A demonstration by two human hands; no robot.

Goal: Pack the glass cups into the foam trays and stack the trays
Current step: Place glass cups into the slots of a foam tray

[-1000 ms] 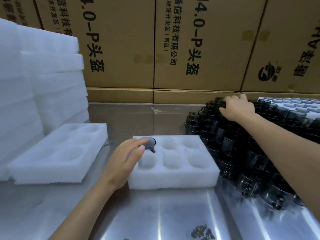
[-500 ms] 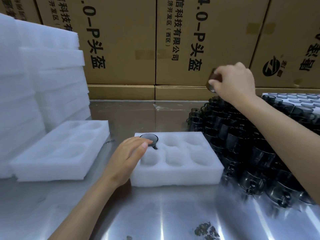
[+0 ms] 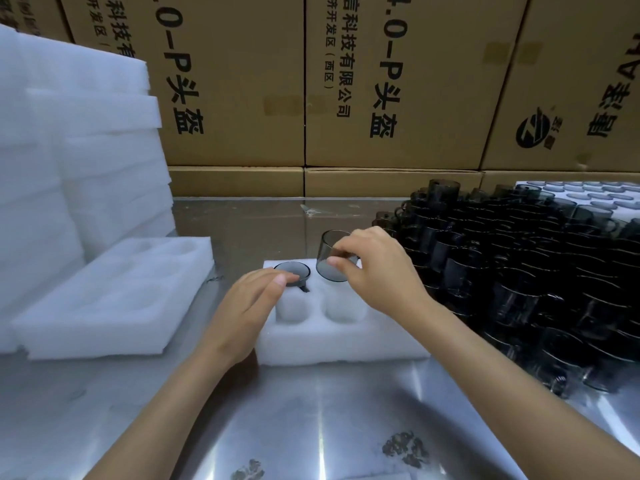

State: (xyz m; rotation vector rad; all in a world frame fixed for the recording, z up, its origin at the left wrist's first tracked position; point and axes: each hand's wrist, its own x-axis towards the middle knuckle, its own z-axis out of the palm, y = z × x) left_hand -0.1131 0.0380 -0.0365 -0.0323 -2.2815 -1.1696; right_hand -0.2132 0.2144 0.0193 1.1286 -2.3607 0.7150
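Note:
A white foam tray (image 3: 332, 341) with round pockets lies in the middle of the steel table. One dark glass cup (image 3: 293, 270) sits in its far left pocket. My left hand (image 3: 247, 306) rests flat on the tray's left edge, its fingertips touching that cup. My right hand (image 3: 377, 271) grips a second smoked glass cup (image 3: 334, 259), tilted, just above the far middle pocket. A big pile of dark glass cups (image 3: 519, 265) fills the right side.
A second foam tray (image 3: 114, 299) with bare pockets lies at the left. Behind it rises a tall stack of foam trays (image 3: 69, 161). Cardboard boxes (image 3: 381, 81) wall off the back. Another tray of cups (image 3: 585, 195) sits at far right.
My right hand lifted a cup out of the pile and carried it left and down to the tray. My left hand stayed on the tray beside the first cup.

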